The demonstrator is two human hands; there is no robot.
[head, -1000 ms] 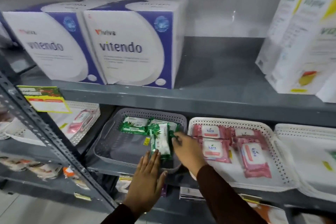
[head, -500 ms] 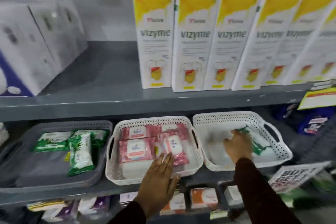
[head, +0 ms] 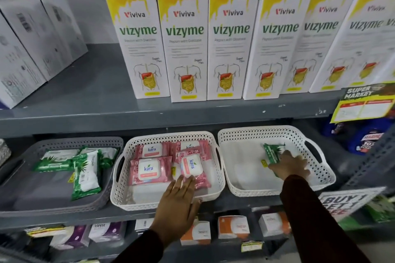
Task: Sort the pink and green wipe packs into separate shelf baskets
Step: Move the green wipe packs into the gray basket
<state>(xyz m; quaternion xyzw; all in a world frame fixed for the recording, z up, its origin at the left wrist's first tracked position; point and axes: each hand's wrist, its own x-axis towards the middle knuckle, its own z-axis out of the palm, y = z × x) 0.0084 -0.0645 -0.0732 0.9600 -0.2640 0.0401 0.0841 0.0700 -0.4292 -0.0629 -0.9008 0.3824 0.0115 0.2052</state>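
Three baskets sit side by side on the middle shelf. The grey basket (head: 25, 203) at left holds green wipe packs (head: 85, 174). The middle white basket (head: 119, 196) holds several pink wipe packs (head: 149, 167). In the right white basket (head: 320, 175) lies one green wipe pack (head: 271, 152); my right hand (head: 289, 165) is on it, fingers curled around its near end. My left hand (head: 177, 209) rests flat, fingers apart, over the front rim of the middle basket, fingertips touching a pink pack.
Tall yellow-and-white cartons (head: 186, 36) line the upper shelf, with white boxes (head: 32, 45) at left. Small boxes (head: 233, 227) fill the shelf below. Paper signs (head: 363, 102) hang at the right by a slotted steel upright (head: 372, 156).
The view swung right from the grey basket. My right hand left the green packs there and reached into the right white basket onto a green pack. My left hand shifted to the middle basket's front.
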